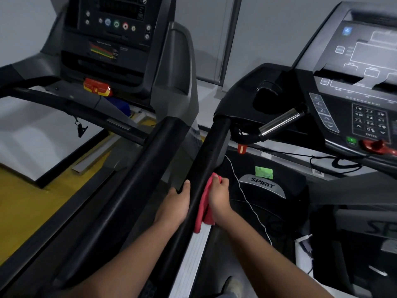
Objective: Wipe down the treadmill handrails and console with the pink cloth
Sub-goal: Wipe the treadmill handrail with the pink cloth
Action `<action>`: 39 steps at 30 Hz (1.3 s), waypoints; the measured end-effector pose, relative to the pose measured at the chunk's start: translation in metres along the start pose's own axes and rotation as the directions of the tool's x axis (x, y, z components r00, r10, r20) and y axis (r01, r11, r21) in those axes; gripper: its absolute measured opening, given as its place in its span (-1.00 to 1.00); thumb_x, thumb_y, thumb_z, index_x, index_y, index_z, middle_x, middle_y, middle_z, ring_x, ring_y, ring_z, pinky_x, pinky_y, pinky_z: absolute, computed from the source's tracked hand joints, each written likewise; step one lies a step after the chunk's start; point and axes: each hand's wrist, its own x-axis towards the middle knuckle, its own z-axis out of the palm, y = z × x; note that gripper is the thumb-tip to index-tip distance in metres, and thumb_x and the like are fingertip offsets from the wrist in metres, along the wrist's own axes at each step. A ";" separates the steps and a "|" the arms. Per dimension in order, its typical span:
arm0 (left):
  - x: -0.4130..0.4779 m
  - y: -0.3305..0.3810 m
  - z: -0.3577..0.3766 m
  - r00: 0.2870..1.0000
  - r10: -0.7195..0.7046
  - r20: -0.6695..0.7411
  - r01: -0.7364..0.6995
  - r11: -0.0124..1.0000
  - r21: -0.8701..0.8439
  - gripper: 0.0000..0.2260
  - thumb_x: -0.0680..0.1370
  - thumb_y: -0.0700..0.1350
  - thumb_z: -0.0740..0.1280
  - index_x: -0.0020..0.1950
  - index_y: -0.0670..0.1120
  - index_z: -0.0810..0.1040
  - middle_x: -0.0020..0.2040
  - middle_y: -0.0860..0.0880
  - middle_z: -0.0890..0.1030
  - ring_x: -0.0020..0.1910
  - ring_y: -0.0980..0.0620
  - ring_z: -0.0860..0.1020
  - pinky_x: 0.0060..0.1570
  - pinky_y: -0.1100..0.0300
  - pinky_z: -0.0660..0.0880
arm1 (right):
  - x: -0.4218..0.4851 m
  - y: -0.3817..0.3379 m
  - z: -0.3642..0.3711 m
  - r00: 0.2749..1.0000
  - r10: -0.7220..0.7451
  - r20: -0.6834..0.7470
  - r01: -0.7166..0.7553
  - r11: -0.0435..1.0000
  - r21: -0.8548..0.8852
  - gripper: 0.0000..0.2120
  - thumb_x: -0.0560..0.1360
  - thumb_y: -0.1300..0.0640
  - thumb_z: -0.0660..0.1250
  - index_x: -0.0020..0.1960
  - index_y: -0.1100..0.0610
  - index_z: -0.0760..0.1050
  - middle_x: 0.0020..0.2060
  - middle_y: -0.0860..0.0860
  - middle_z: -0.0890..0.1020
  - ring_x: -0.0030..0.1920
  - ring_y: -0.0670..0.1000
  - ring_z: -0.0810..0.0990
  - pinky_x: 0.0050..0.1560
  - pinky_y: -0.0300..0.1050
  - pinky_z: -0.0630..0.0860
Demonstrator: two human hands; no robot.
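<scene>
Lower centre of the frame, the right hand [219,195] has its grip curled round the pink cloth [203,211], held against the black handrail [206,160]. The left hand [175,204] closes its grip on that handrail's opposite side.

dim indoor light | glare on chrome grip [281,121] | wide-angle bending at edges | slightly soft
</scene>
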 end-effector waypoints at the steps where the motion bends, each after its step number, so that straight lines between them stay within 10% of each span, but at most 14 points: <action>1: 0.000 0.000 0.000 1.000 0.004 0.002 -0.004 1.000 0.004 -0.34 0.58 0.32 -0.01 0.52 -0.11 0.21 0.46 -0.13 0.34 0.42 -0.13 0.33 0.32 0.01 0.26 | -0.006 0.006 0.001 1.000 0.026 0.017 -0.027 0.999 0.022 -0.79 0.63 -0.01 0.07 0.04 0.13 0.31 -0.11 0.05 0.51 -0.07 0.01 0.52 -0.02 -0.06 0.42; 8: -0.001 0.002 0.000 1.000 0.008 -0.007 -0.008 0.999 0.052 -0.35 0.59 0.31 -0.04 0.54 -0.09 0.17 0.48 -0.11 0.32 0.43 -0.12 0.31 0.32 0.01 0.25 | -0.030 0.002 -0.003 0.970 -0.243 0.014 0.242 0.958 -0.154 -0.87 0.63 0.06 0.12 0.02 0.11 0.34 -0.14 -0.02 0.50 -0.14 -0.09 0.50 -0.18 -0.26 0.39; 18: 0.000 0.000 0.000 1.000 0.018 -0.009 -0.018 1.000 0.025 -0.35 0.59 0.30 -0.02 0.52 -0.11 0.21 0.46 -0.13 0.34 0.42 -0.13 0.32 0.33 0.02 0.25 | -0.007 0.017 -0.003 0.989 0.124 0.087 -0.123 0.992 -0.017 -0.76 0.63 0.06 0.09 0.11 0.22 0.38 -0.08 0.12 0.54 -0.03 0.06 0.54 0.03 -0.08 0.42; 26: -0.002 0.003 0.001 0.999 0.020 -0.027 -0.018 0.997 0.074 -0.35 0.60 0.29 -0.03 0.53 -0.12 0.19 0.47 -0.14 0.33 0.43 -0.14 0.31 0.33 0.02 0.25 | -0.014 -0.014 0.003 0.946 -0.322 0.024 0.320 0.924 -0.209 -0.94 0.62 0.08 0.14 0.00 0.05 0.35 -0.05 -0.01 0.51 -0.04 -0.05 0.51 -0.09 -0.25 0.38; 34: -0.005 0.003 -0.001 1.000 0.014 -0.017 -0.013 0.998 0.055 -0.36 0.60 0.28 -0.03 0.52 -0.13 0.20 0.46 -0.14 0.33 0.42 -0.14 0.32 0.31 0.03 0.26 | 0.006 -0.009 0.000 0.995 0.097 0.037 -0.099 0.993 0.060 -0.81 0.63 0.07 0.09 0.12 0.18 0.30 -0.06 0.09 0.51 -0.01 0.06 0.50 0.11 -0.03 0.41; 39: -0.005 0.005 -0.001 1.000 0.015 -0.009 -0.014 0.998 0.063 -0.36 0.60 0.29 -0.03 0.52 -0.13 0.19 0.47 -0.14 0.32 0.42 -0.15 0.32 0.30 0.03 0.26 | -0.027 0.005 0.000 0.988 -0.152 0.007 0.152 0.984 -0.092 -0.88 0.63 0.07 0.10 0.04 0.11 0.33 -0.13 -0.01 0.50 -0.12 -0.06 0.50 -0.09 -0.17 0.40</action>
